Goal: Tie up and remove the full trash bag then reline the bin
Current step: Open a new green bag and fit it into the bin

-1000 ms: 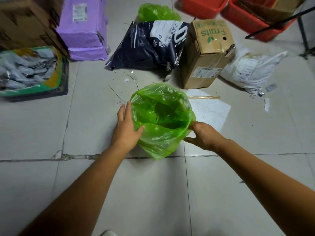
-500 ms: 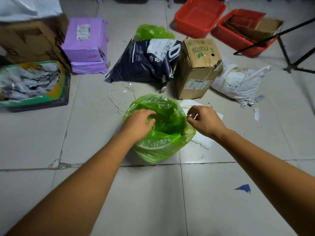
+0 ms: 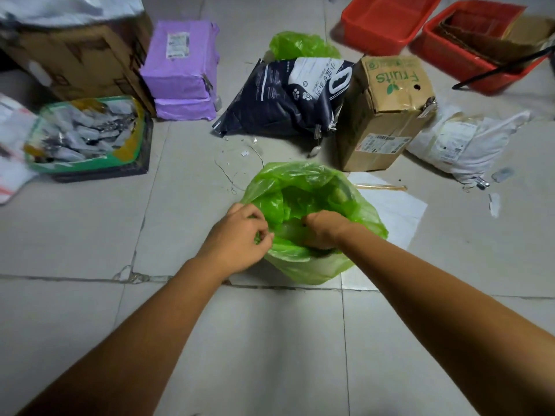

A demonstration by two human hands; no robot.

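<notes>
A translucent green trash bag covers a small bin on the tiled floor in the middle of the view; the bin itself is hidden under the plastic. My left hand pinches the bag's rim at its near left edge. My right hand reaches down into the bag's open mouth, fingers curled into the plastic and partly hidden. A second green bag, bunched up, lies on the floor behind the dark pet-food sack.
Behind the bin lie a dark pet-food sack, a "Fruits" cardboard box, a white parcel and a white sheet. Purple parcels, a green-lined crate and two red tubs ring the area.
Both hands moved from the bin's outer sides up to the rim. The right hand then went down into the bag's mouth, while the left closed on the near left rim.
</notes>
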